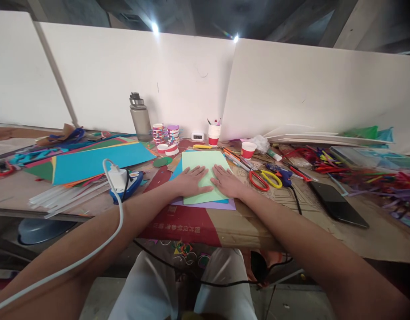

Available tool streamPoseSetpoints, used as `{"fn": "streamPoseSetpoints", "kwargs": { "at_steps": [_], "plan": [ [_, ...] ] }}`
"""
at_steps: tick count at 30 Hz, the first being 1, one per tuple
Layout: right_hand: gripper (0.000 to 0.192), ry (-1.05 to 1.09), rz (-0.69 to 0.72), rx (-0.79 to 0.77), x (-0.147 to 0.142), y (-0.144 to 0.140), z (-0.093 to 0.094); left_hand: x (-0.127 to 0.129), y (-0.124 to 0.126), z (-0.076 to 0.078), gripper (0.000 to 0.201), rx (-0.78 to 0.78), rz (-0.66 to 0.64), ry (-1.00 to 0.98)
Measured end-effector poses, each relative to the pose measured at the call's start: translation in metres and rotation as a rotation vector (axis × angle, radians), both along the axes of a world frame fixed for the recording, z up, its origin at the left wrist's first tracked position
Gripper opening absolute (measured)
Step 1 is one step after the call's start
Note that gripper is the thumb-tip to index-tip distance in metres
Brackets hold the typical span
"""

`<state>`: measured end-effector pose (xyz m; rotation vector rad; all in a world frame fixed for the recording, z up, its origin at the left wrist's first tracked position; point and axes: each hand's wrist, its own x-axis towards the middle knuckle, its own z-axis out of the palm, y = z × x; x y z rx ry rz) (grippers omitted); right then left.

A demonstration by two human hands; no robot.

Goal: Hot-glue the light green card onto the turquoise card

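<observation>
A pale green sheet of paper lies in front of me on top of blue and lilac sheets, whose edges stick out beneath it. My left hand rests flat on the left part of the green sheet, fingers stretched out. On its right side my right hand lies flat as well, fingers extended. Both hands press on the paper and hold nothing. Under the sheets is a red and brown cardboard piece. Red-handled scissors and yellow-handled scissors lie just right of my right hand.
Left are large coloured sheets, clear glue sticks and a white plug with its cable. A bottle and paper cups stand behind. A glue gun, black phone and coloured pipe cleaners lie right.
</observation>
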<state>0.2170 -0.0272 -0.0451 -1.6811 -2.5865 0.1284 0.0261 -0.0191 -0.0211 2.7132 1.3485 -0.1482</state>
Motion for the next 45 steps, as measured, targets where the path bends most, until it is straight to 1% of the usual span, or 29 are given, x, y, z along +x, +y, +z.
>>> {"fn": "streamPoseSetpoints", "kwargs": {
  "at_steps": [7,13,17,23,26,34,35,37,39,40,42,44,45],
  "plan": [
    [0.068,-0.007,-0.01,0.015,-0.002,-0.003,0.001,-0.008,0.003,0.007,0.095,-0.091,-0.014,0.011],
    [0.067,-0.009,-0.006,0.028,0.0,0.0,-0.003,-0.015,0.006,0.01,0.104,-0.134,-0.003,-0.008],
    [0.067,-0.022,-0.004,0.034,0.0,0.001,-0.004,-0.019,0.011,0.009,0.109,-0.156,-0.007,-0.007],
    [0.069,-0.025,-0.007,0.034,0.0,0.0,-0.004,-0.025,0.02,0.004,0.113,-0.158,-0.05,0.011],
    [0.07,-0.019,-0.009,0.048,-0.001,-0.001,-0.004,-0.026,0.021,0.004,0.113,-0.162,-0.063,-0.006],
    [0.07,-0.015,0.001,0.063,0.0,0.0,-0.005,-0.026,0.015,0.015,0.114,-0.18,-0.071,0.023],
    [0.071,-0.013,0.005,0.067,0.0,0.001,-0.005,-0.027,0.015,0.015,0.112,-0.183,-0.077,0.031],
    [0.07,-0.001,0.015,0.068,-0.001,0.001,-0.007,-0.028,0.017,0.016,0.099,-0.186,-0.084,0.029],
    [0.069,0.034,0.027,0.058,-0.001,0.002,-0.007,-0.027,0.021,0.016,0.082,-0.151,-0.071,-0.021],
    [0.068,0.062,0.031,0.059,-0.001,0.002,-0.005,-0.027,0.024,0.016,0.077,-0.108,-0.052,-0.062],
    [0.067,0.158,0.013,0.104,0.002,0.001,0.002,-0.025,0.03,0.014,0.076,0.02,0.006,-0.145],
    [0.067,0.307,-0.046,0.21,0.01,0.001,0.014,-0.023,0.034,0.011,0.078,0.124,0.073,-0.188],
    [0.068,0.393,-0.087,0.275,0.015,0.001,0.021,-0.022,0.035,0.01,0.081,0.147,0.091,-0.188]
  ]
}}
